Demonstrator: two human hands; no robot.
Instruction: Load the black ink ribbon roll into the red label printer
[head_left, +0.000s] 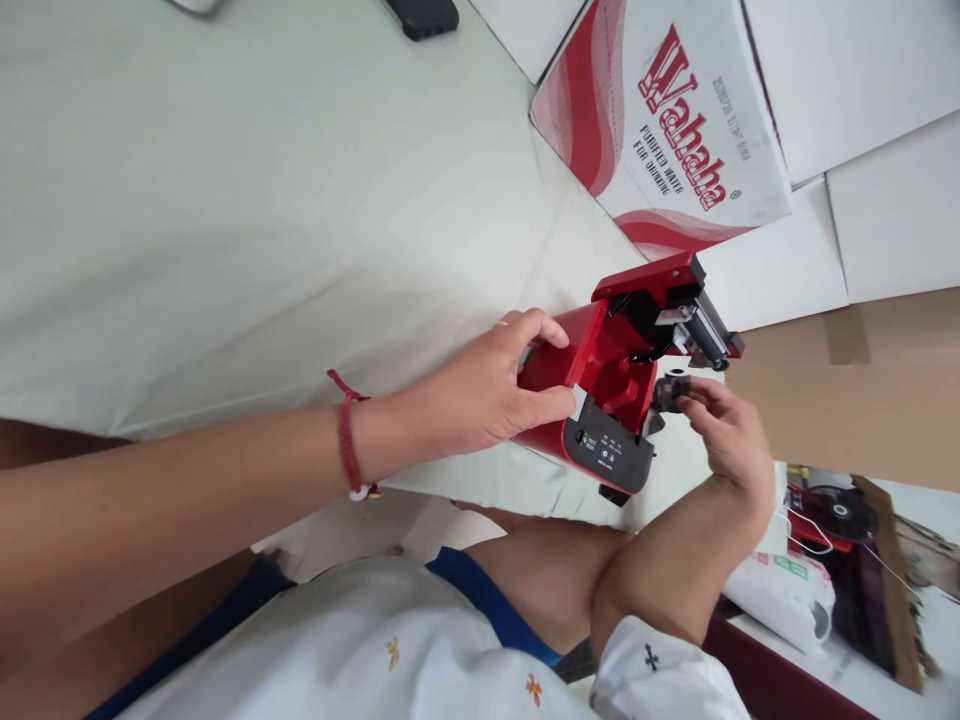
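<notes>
A red label printer stands on the pale cloth with its lid swung up, showing the roller and a red inner compartment. My left hand is wrapped around the printer's near side, thumb and fingers pressing its body beside the black button panel. At the far side of the compartment, my right hand pinches a small dark piece; its exact kind is too small to tell. That piece is right by the compartment's edge, and I cannot tell whether they touch.
A Wahaha water carton stands beyond the printer, with white boxes next to it. A black object lies at the top edge. On the right are a cardboard panel, a white bag and a black disc.
</notes>
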